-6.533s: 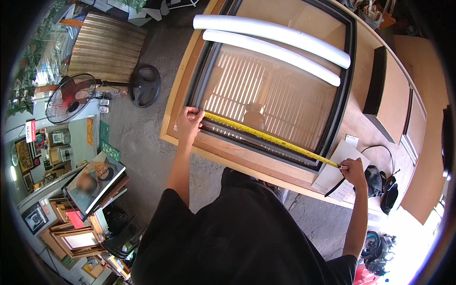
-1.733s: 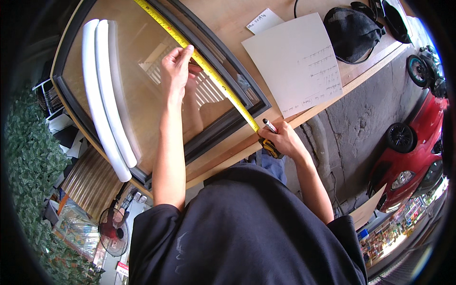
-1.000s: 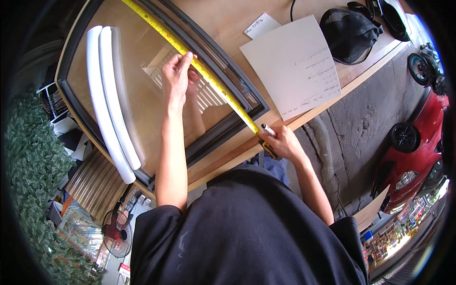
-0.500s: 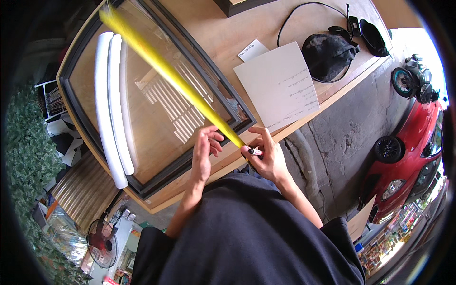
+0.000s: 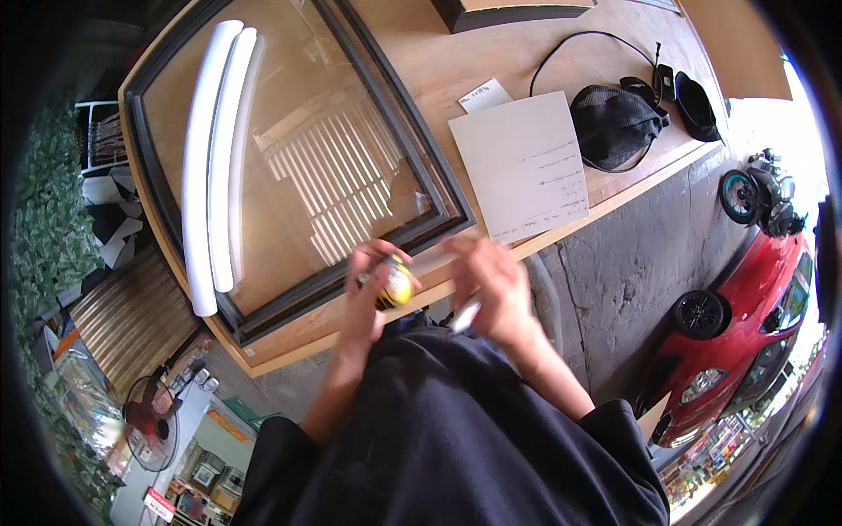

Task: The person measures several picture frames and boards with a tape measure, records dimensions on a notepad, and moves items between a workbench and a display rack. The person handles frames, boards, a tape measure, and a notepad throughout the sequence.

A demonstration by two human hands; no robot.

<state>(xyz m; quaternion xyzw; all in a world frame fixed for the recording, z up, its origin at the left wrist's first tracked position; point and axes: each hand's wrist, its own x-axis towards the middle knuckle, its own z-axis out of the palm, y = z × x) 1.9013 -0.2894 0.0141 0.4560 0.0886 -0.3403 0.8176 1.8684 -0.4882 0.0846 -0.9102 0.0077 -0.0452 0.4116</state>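
My left hand is wrapped round a yellow and black tape measure at the table's near edge. Just right of it, my right hand is smeared by motion, with a white pen-like marker sticking out below its fingers. A blurred pale strip runs between the two hands; what it is cannot be made out. Beyond my left hand lies a dark-framed glass panel, with two white rolls on its left part.
Right of the panel are a sheet with handwriting, a small white card and a black mesh pouch with a cable. The wooden table edge slants before me. A fan stands lower left; a red car and a motorcycle stand right.
The long yellow blade that stretched across the glass is gone from view. My left hand, loosely open before, now grips the tape measure. My right hand has moved slightly, still with the marker.
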